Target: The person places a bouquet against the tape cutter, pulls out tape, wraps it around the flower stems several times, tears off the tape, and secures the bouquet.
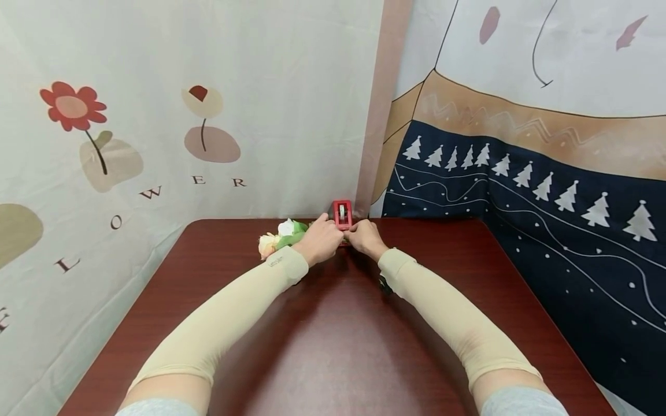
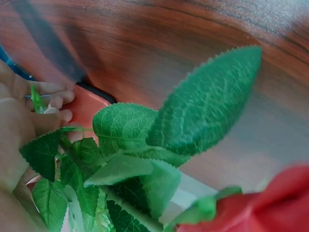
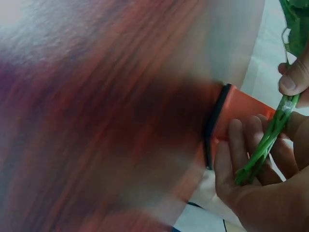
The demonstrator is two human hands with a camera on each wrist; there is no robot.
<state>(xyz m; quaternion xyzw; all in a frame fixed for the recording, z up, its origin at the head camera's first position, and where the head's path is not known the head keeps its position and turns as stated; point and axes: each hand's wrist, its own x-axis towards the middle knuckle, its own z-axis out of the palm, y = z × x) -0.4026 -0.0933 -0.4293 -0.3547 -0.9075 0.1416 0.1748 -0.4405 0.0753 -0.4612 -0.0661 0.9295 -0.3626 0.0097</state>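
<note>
A bunch of artificial flowers lies across my hands at the table's far edge. In the head view its peach flower point(image 1: 267, 245) and white flower point(image 1: 286, 227) stick out left of my left hand point(image 1: 322, 238). A red flower point(image 2: 270, 203) and green leaves point(image 2: 203, 106) fill the left wrist view. My left hand pinches the green stems point(image 3: 265, 145) high up, near a shiny clear band. My right hand point(image 1: 366, 237) has its fingers curled about the lower stems. Directly behind the hands stands a red tape dispenser point(image 1: 342, 214) with a black base; its lower part is hidden.
The dark red-brown wooden table point(image 1: 333, 346) spreads beneath both arms. A pale curtain point(image 1: 291, 115) with printed flowers hangs behind it, and a navy cloth point(image 1: 520, 231) with white trees hangs along the right side.
</note>
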